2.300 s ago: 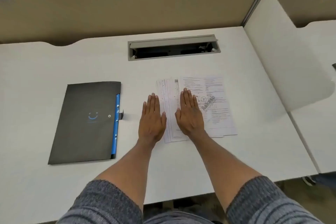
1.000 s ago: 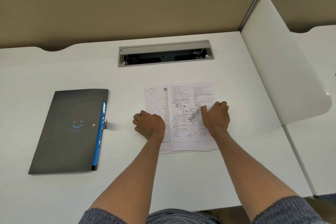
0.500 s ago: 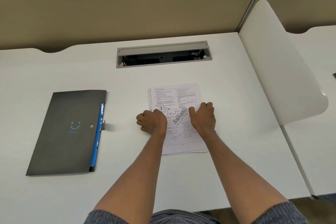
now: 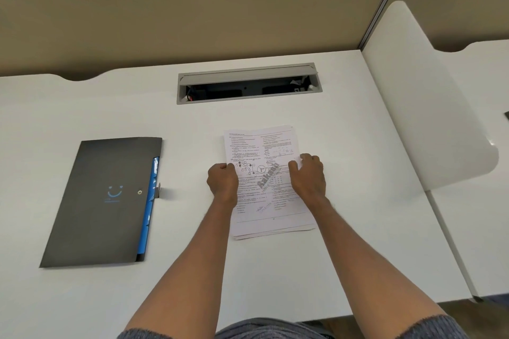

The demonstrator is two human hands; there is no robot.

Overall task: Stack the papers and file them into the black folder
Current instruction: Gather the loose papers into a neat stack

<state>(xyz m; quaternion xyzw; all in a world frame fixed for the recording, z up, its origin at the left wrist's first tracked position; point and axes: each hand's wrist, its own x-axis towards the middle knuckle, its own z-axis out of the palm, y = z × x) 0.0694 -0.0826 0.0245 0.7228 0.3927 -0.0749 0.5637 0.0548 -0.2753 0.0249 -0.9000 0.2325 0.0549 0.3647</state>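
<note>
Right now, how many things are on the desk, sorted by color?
Black: 1, the black folder, closed.
White: 1, the stack of papers, held by the left hand and the right hand; its sheets are too close to count.
Total: 2

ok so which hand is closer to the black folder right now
Left. The left hand grips the left edge of the papers, the side facing the folder, bare desk between them. The right hand grips the far edge.
</note>
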